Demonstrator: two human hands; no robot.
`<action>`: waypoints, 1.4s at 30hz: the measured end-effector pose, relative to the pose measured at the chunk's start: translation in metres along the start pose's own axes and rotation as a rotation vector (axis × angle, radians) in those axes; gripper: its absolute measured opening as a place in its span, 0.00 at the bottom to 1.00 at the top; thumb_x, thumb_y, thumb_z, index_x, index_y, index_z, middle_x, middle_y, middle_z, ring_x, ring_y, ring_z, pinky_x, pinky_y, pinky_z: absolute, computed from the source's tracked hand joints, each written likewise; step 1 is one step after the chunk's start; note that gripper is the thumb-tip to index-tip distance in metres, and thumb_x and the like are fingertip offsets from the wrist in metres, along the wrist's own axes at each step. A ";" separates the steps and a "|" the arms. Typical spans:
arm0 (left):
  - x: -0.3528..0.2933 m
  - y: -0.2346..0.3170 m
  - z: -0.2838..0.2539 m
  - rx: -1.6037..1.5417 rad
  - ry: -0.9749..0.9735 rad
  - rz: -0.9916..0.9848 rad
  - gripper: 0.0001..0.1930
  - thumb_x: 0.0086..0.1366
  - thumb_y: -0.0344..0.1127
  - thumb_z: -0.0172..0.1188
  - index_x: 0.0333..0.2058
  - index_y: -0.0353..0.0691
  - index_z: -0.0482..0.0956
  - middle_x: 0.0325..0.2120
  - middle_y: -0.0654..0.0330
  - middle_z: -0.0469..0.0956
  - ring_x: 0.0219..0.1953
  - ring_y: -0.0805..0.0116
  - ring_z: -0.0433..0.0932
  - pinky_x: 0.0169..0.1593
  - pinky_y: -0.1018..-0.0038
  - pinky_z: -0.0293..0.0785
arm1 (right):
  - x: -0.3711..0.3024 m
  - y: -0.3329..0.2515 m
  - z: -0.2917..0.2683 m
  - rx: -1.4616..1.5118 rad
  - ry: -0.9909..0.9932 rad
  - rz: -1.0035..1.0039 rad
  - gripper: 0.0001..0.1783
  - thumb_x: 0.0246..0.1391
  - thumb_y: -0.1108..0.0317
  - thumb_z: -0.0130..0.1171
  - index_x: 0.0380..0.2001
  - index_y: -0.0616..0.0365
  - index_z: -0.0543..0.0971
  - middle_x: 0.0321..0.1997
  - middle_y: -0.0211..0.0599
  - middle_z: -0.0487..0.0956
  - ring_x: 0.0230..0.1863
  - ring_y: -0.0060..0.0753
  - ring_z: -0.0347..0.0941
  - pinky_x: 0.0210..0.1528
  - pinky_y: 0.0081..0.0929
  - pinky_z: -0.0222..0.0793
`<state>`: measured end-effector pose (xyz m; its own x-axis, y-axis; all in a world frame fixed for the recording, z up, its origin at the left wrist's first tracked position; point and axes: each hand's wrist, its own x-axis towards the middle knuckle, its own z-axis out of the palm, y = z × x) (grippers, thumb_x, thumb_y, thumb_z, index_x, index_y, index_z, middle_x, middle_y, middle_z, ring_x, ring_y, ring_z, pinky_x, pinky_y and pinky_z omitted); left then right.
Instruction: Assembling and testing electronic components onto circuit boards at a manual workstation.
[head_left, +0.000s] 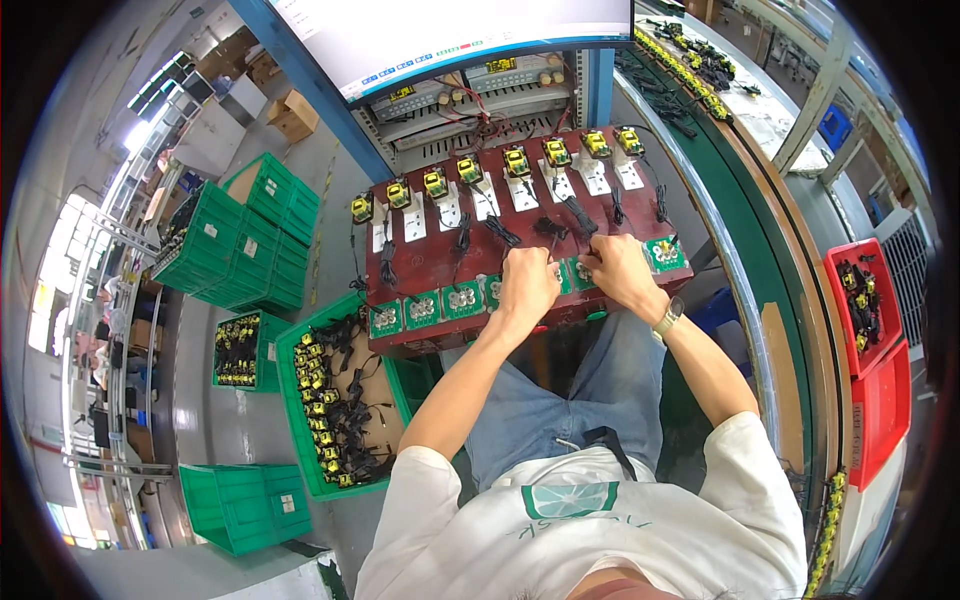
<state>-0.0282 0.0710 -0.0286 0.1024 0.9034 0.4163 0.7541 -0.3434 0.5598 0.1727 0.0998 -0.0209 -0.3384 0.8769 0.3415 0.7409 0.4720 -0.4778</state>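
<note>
A dark red test board (430, 262) lies in front of me, with a row of yellow transformers (470, 170) along its far edge and small green circuit boards (422, 311) along its near edge. My left hand (527, 282) and my right hand (615, 268) rest side by side on the near edge, fingers curled down over the green boards there. Black leads (577, 214) run from the transformers toward my fingers. Whether either hand grips a lead is hidden by the fingers. A watch (667, 318) sits on my right wrist.
A green crate (292, 400) of yellow transformers with black leads stands at my left. More green crates (250, 235) are stacked beyond it. A monitor (440, 35) and test instruments (470, 95) stand behind the board. A conveyor (740, 200) runs on the right, beside red bins (868, 310).
</note>
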 end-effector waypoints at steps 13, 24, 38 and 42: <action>0.056 0.094 -0.073 -0.003 -0.191 0.070 0.25 0.68 0.41 0.65 0.16 0.28 0.79 0.09 0.51 0.73 0.12 0.50 0.72 0.25 0.60 0.74 | 0.019 -0.042 -0.042 0.043 0.370 0.006 0.12 0.57 0.69 0.67 0.25 0.64 0.77 0.26 0.52 0.83 0.23 0.58 0.78 0.28 0.45 0.73; 0.144 0.053 -0.052 0.220 0.083 0.071 0.22 0.72 0.44 0.62 0.60 0.42 0.81 0.47 0.44 0.75 0.47 0.39 0.79 0.49 0.52 0.81 | 0.110 0.023 -0.116 -0.244 -0.090 0.233 0.09 0.54 0.64 0.66 0.35 0.57 0.87 0.32 0.47 0.87 0.31 0.51 0.82 0.39 0.46 0.80; 0.233 -0.007 0.019 0.463 -0.528 -0.389 0.42 0.68 0.67 0.62 0.72 0.46 0.71 0.72 0.41 0.63 0.71 0.29 0.62 0.61 0.26 0.65 | 0.203 0.100 -0.067 -0.093 0.275 0.259 0.24 0.58 0.65 0.60 0.57 0.60 0.74 0.54 0.60 0.76 0.45 0.67 0.79 0.50 0.54 0.81; 0.234 0.015 0.020 0.510 -0.479 -0.509 0.42 0.68 0.68 0.61 0.71 0.44 0.72 0.72 0.42 0.62 0.71 0.35 0.61 0.58 0.33 0.70 | 0.205 0.070 -0.135 0.069 0.271 0.146 0.21 0.59 0.64 0.61 0.53 0.61 0.78 0.53 0.54 0.80 0.46 0.56 0.80 0.50 0.47 0.79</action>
<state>0.0204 0.2826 0.0633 -0.1512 0.9663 -0.2083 0.9698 0.1858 0.1581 0.2332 0.2998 0.1248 -0.0569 0.8839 0.4641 0.7259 0.3558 -0.5886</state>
